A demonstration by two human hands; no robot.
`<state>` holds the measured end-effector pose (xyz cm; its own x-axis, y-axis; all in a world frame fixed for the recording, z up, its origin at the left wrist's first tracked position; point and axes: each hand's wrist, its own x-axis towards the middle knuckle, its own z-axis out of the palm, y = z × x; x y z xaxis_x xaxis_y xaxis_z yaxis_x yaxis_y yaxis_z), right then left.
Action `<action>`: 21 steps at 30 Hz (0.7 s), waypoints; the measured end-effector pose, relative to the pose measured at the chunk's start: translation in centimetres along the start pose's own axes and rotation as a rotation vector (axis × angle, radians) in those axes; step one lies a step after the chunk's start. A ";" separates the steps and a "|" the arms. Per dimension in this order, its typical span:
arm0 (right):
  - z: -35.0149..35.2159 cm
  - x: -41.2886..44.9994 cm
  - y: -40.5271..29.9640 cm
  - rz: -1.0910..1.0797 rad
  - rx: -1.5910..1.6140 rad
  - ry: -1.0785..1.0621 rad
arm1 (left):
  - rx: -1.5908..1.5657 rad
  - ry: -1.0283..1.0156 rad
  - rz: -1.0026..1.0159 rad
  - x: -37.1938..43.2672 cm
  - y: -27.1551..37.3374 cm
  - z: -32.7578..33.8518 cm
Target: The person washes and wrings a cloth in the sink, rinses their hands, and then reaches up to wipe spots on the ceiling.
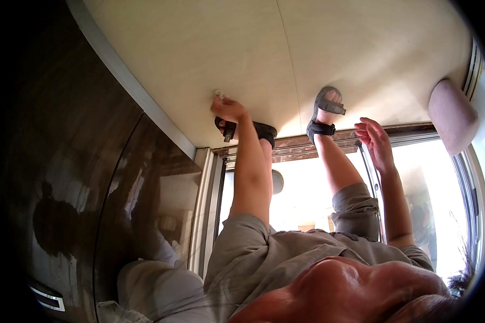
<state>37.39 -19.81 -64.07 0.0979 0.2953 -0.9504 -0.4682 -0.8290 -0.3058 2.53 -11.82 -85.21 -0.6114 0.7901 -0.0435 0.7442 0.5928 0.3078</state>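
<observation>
My left hand (228,110) is pinched on a small whitish scrap (218,93), too blurred to name more exactly. In the picture this hand overlaps the toe end of my left sandal (266,131); whether it touches the floor I cannot tell. My right hand (375,142) is raised off to the right of my right sandal (329,105), its fingers loosely apart and nothing in them. Both black strapped sandals stand on a pale floor (262,60) with a thin seam.
Dark glossy cabinet doors (145,194) run along the left, above a grey plinth strip (161,129). One door bears a metal handle (48,299). Behind my heels lies a sliding-door track (295,141) before bright glass. A pale mauve rounded object (452,117) stands at the right.
</observation>
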 end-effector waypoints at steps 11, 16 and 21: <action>0.3 -2.2 -1.6 -0.043 0.010 0.047 | -0.109 -0.721 0.639 -14.2 6.0 -0.4; 0.6 -6.4 -3.6 -0.038 -0.016 0.099 | -0.084 -0.885 0.325 -16.7 6.9 -7.9; 3.2 -12.5 -5.5 -0.036 -0.031 0.086 | -0.519 -1.056 -0.380 -14.4 15.1 -16.3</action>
<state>35.98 -17.43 -50.34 0.1896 0.2841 -0.9398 -0.4357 -0.8334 -0.3399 18.20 -16.76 -64.47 -0.0691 0.4625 -0.8839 0.2245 0.8705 0.4379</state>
